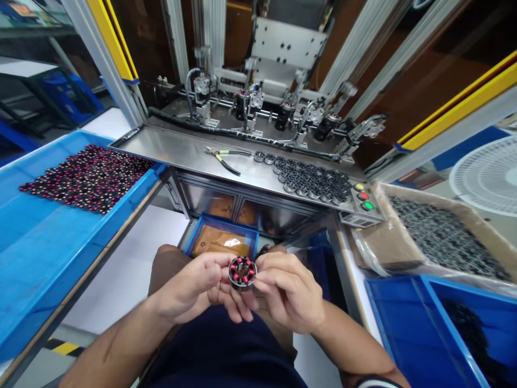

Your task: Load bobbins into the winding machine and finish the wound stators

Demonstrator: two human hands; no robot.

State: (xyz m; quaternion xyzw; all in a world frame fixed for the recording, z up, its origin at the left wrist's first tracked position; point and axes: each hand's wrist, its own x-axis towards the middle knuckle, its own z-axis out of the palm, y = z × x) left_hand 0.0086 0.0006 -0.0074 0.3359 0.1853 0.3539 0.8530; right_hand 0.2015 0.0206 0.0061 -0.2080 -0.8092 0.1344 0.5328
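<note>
A round motor stator (242, 272) with red coils inside a dark ring is held above my lap, its coil face turned up toward me. My left hand (197, 283) grips it from the left, thumb at the rim and the other fingers curled beneath. On the right side my right hand (286, 288) pinches the rim between thumb and fingers. Beyond the hands, many black ring parts (311, 180) lie in rows on the metal ledge (173, 153). A pair of cutting pliers (224, 159) with black and yellow handles rests left of these rings.
At left a blue tray (52, 237) holds many red-coiled stators (89, 178). A machine with clamps (254, 99) stands behind the ledge. Coloured buttons (363, 196) sit at its right end. Further right are a lined carton (448, 231) of grey parts, a blue bin (404, 312) and a white fan (488, 172).
</note>
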